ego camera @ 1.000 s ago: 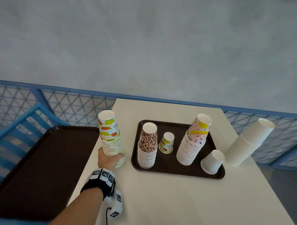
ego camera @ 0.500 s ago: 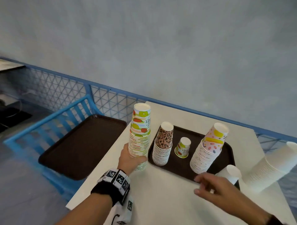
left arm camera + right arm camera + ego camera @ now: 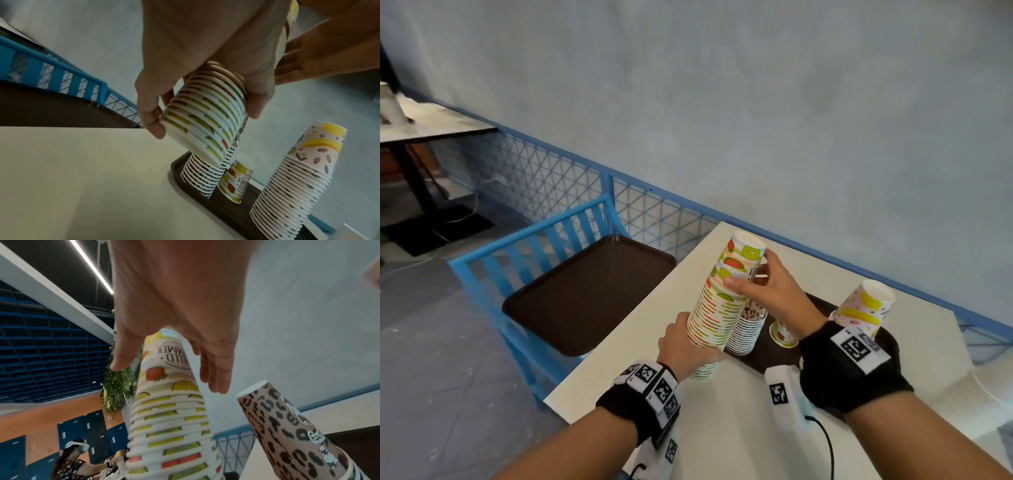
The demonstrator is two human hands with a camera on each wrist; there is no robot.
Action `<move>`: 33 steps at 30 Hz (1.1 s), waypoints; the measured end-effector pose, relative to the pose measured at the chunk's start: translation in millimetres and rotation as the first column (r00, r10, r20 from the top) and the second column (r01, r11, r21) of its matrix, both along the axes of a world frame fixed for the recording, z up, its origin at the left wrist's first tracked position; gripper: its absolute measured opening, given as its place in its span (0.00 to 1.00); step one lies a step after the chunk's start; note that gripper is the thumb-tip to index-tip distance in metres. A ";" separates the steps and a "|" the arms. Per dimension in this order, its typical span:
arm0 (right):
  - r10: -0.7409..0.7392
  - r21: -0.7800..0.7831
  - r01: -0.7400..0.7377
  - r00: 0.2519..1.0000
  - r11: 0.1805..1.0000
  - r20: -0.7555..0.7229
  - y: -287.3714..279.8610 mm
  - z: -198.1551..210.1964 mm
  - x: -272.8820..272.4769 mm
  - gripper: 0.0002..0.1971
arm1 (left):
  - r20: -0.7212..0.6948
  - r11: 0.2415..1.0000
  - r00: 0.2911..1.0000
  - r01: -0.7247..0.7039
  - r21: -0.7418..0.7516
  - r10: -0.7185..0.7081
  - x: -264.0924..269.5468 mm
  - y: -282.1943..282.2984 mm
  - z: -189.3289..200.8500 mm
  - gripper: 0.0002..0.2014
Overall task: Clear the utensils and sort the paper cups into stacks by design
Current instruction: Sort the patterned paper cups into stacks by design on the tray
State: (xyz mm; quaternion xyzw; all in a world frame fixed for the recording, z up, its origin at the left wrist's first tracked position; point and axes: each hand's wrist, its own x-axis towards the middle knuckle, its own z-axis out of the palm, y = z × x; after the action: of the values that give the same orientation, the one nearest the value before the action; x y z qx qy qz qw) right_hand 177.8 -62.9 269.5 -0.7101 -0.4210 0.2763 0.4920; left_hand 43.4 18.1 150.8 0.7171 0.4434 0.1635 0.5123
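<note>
Both hands on the fruit-print stack. My left hand grips it low down, thumb on one side and fingers curled round the rims on the other; the left wrist view shows the stack's bottom edge off the table and tilted. My right hand is at the upper part of the stack, thumb across the front of the cups, fingers reaching round the far side; from the right wrist view they look fairly straight and only loosely against the top cup, so a light hold rather than a firm clamp. The stack leans, its top toward the wall, its base just above the near left part of the table, right beside the brown tray. On that tray: the leopard-print stack directly behind the one I hold, a single fruit-print cup upside down next to it, then the pink banana-print stack further right. A plain white stack lies slanting off the tray at the table's right edge. Left of the table a second brown tray rests on a blue chair. A blue mesh railing runs along the grey wall behind.
</note>
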 end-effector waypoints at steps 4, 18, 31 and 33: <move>-0.026 0.041 0.028 0.999 0.999 -0.041 8.4 -4.6 0.5 0.27 | -0.049 1.000 0.999 0.018 0.016 -0.017 0.1 2.3 0.7 0.44; -0.132 0.310 0.153 0.987 0.938 -0.089 18.8 27.9 15.8 0.19 | -0.071 0.999 0.997 0.011 0.033 -0.009 6.3 20.0 -6.6 0.42; -0.622 0.392 0.543 0.776 0.743 0.104 10.3 25.4 97.6 0.30 | -0.062 0.999 0.997 -0.038 -0.002 0.037 13.6 43.9 -13.1 0.42; -0.659 0.317 0.594 0.735 0.739 0.160 10.4 0.6 107.6 0.31 | -0.056 0.999 0.998 -0.038 -0.005 0.038 14.5 47.2 -12.4 0.42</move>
State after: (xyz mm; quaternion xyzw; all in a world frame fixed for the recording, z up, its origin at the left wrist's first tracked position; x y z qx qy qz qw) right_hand 285.4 -52.5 270.1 -0.7743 -0.2467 -0.0576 0.5799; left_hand 57.8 65.3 138.4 0.7111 0.4716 0.1517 0.4988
